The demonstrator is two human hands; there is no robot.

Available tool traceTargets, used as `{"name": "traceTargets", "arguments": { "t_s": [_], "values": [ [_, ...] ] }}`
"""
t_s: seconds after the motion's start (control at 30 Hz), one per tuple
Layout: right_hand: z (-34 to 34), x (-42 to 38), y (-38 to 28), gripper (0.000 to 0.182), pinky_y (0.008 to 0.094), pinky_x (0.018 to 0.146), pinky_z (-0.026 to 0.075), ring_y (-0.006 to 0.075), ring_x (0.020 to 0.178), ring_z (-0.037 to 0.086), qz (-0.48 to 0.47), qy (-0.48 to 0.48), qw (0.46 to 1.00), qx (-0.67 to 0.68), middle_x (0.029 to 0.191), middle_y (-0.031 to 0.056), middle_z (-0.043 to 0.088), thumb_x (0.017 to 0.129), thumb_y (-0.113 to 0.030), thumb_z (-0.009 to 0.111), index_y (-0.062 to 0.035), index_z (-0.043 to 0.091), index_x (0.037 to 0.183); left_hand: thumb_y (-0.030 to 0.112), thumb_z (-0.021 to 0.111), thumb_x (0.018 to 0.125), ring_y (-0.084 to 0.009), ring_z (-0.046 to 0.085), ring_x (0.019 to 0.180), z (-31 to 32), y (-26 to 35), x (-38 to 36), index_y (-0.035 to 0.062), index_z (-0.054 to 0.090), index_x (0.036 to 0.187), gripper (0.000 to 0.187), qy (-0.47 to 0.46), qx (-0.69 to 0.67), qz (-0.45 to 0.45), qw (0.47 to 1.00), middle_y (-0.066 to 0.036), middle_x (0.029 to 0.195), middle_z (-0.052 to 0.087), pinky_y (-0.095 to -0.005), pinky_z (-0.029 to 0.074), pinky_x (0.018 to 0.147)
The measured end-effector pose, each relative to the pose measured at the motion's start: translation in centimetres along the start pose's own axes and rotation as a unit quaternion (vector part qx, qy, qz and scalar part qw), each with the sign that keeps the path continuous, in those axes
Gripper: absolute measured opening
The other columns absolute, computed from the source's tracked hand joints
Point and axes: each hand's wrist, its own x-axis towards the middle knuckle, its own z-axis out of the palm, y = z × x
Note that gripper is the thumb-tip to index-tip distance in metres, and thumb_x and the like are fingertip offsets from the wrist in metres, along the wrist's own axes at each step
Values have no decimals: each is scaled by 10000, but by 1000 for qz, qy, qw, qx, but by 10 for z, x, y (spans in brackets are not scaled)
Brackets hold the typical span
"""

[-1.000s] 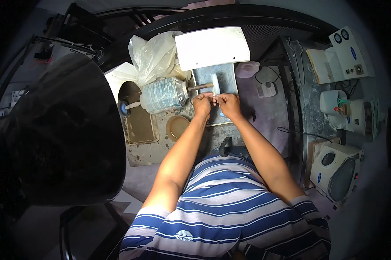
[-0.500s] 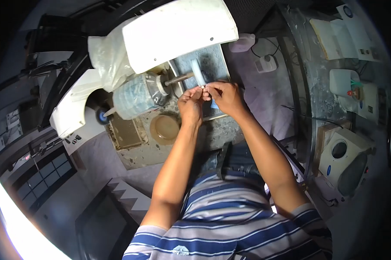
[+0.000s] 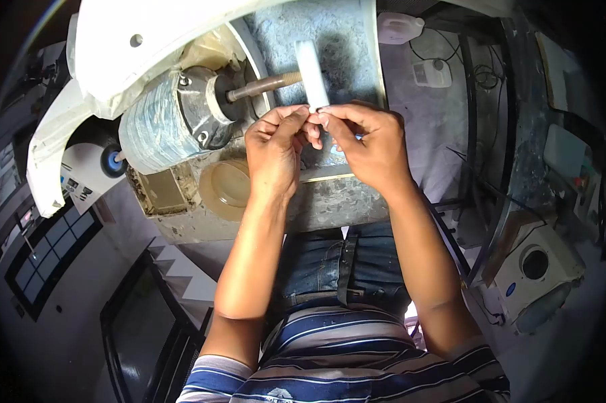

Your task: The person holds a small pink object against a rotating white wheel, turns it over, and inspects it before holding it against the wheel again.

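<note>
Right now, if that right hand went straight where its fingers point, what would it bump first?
Probably the left hand: its fingertips lie just ahead of the right hand. The white wheel looks close too, but depth is unclear.

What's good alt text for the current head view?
Left hand and right hand, fingertips close together, apparently pinch a tiny piece at the near edge of a white wheel on the shaft of a motor. A white hood overhangs the motor; a round bowl sits on the bench.
</note>
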Motion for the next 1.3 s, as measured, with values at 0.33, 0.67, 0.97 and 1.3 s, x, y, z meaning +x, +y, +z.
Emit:
{"name": "traceTargets", "arguments": {
  "t_s": [0.33,0.67,0.97,1.3],
  "values": [
    [0,4,6,114,208,549,473,67,665,615,35,-5,999,-8,812,64,696,869,-51,602,12,679,923,34,540,876,-179,580,611,0,-3,4,-88,599,895,137,23,-16,-13,1000,-179,785,659,-295,473,556],
    [2,0,7,111,200,545,454,63,628,592,-20,26,999,-23,782,67,684,858,-36,622,12,684,936,14,538,893,-150,581,577,6,-8,-4,-84,599,918,118,15,-15,41,999,-126,732,645,-258,488,577],
    [7,4,13,99,191,479,409,42,542,536,12,35,999,-32,680,38,653,852,-46,636,13,686,914,34,538,900,-159,578,608,-2,-8,4,-86,601,928,138,12,-21,2,1000,-132,758,641,-274,484,593],
    [6,2,11,88,183,499,435,45,563,567,13,41,999,-9,670,34,651,852,-40,632,15,683,899,13,545,897,-164,601,616,3,-17,-3,-75,597,923,105,11,-86,18,996,-137,740,646,-270,501,600]
  ]
}}
